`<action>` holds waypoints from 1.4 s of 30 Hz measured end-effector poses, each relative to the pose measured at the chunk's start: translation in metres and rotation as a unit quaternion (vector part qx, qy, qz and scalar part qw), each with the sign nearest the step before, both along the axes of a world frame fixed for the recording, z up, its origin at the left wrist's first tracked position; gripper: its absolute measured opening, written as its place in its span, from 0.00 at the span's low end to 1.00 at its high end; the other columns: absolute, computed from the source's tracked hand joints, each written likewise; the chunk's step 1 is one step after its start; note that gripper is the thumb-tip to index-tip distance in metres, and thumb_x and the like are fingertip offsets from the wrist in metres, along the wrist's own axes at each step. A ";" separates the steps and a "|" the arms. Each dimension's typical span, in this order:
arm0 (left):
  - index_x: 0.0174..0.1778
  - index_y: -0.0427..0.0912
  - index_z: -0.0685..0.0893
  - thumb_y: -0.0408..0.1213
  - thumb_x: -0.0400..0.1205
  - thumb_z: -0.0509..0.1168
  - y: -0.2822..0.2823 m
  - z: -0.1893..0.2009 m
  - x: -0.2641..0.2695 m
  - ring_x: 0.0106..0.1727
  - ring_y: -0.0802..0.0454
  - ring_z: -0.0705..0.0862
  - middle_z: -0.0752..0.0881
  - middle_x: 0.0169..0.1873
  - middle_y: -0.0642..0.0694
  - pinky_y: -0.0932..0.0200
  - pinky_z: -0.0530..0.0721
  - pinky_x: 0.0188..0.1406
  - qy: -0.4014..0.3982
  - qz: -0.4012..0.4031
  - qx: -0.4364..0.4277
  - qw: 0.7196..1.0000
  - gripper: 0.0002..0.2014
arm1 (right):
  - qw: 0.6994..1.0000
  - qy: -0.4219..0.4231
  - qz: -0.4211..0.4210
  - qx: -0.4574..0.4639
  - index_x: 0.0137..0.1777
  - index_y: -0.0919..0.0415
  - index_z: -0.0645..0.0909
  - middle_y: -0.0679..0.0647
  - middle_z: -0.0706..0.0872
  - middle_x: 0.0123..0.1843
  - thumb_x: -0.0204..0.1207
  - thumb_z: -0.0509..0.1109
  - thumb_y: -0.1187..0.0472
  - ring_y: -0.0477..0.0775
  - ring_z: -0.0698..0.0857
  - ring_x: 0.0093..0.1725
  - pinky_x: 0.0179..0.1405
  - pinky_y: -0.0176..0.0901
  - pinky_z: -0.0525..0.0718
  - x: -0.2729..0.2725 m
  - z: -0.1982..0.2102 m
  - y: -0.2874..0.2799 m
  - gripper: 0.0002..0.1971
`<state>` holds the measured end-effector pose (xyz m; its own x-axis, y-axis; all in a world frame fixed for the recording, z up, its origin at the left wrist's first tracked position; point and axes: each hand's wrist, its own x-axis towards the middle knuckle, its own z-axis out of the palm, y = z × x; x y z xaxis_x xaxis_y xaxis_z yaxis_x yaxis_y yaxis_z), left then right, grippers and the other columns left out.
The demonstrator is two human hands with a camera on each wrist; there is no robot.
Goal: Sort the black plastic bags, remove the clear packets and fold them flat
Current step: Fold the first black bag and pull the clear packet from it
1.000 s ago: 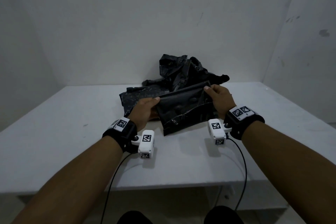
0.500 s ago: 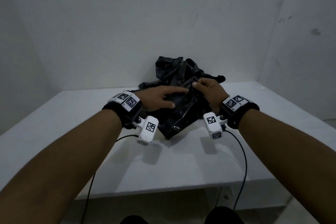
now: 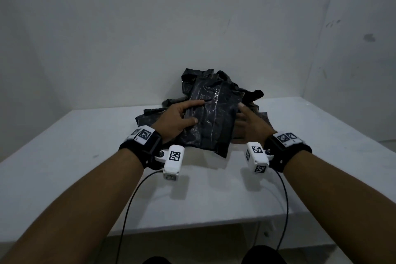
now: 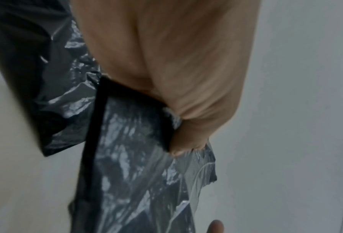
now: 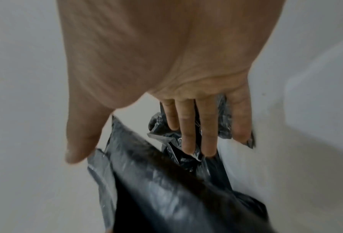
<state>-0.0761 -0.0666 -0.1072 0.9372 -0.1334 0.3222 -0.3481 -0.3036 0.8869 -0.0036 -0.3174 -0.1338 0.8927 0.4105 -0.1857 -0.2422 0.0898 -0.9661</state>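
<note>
I hold a clear packet of folded black bags up off the white table, its long side nearly upright. My left hand grips its left edge, thumb and index finger on the front. In the left wrist view the left hand pinches the packet at a corner. My right hand is at the right edge, thumb beside it, straight fingers behind the packet. Those fingers touch the crumpled black bags of the pile at the back.
More black bags lie flat on the table left of the packet. The wall stands right behind the pile, and a side wall closes the right. The table's front edge is near my body.
The packet has turned from lying crosswise between my hands to standing lengthwise and higher. My left hand moved onto its front left edge; my right hand's fingers have straightened behind it.
</note>
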 end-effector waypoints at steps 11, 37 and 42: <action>0.78 0.50 0.75 0.17 0.79 0.69 -0.013 -0.024 -0.001 0.72 0.51 0.82 0.82 0.72 0.47 0.50 0.81 0.73 0.005 -0.047 -0.009 0.999 0.34 | 0.988 -0.151 -0.016 0.025 0.59 0.63 0.84 0.58 0.92 0.54 0.73 0.78 0.70 0.60 0.92 0.52 0.46 0.55 0.91 -0.006 -0.006 0.017 0.16; 0.89 0.53 0.54 0.27 0.74 0.79 -0.014 -0.029 0.007 0.78 0.63 0.74 0.68 0.82 0.53 0.67 0.73 0.76 -0.003 -0.052 0.108 0.993 0.54 | 0.975 -0.170 0.124 -0.074 0.77 0.56 0.69 0.60 0.86 0.68 0.64 0.81 0.79 0.61 0.86 0.67 0.62 0.69 0.85 -0.014 -0.014 -0.010 0.42; 0.89 0.52 0.52 0.24 0.74 0.79 -0.014 -0.031 0.010 0.74 0.66 0.77 0.72 0.79 0.55 0.66 0.75 0.74 0.002 -0.050 0.099 0.994 0.54 | 0.964 -0.167 0.159 -0.130 0.81 0.50 0.65 0.56 0.86 0.69 0.64 0.81 0.79 0.59 0.87 0.66 0.51 0.59 0.90 -0.019 -0.020 -0.016 0.49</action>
<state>-0.0657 -0.0811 -0.1380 0.9172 -0.2862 0.2772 -0.3824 -0.4370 0.8141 -0.0221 -0.3336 -0.1535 0.7569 0.6522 -0.0429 0.1114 -0.1935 -0.9748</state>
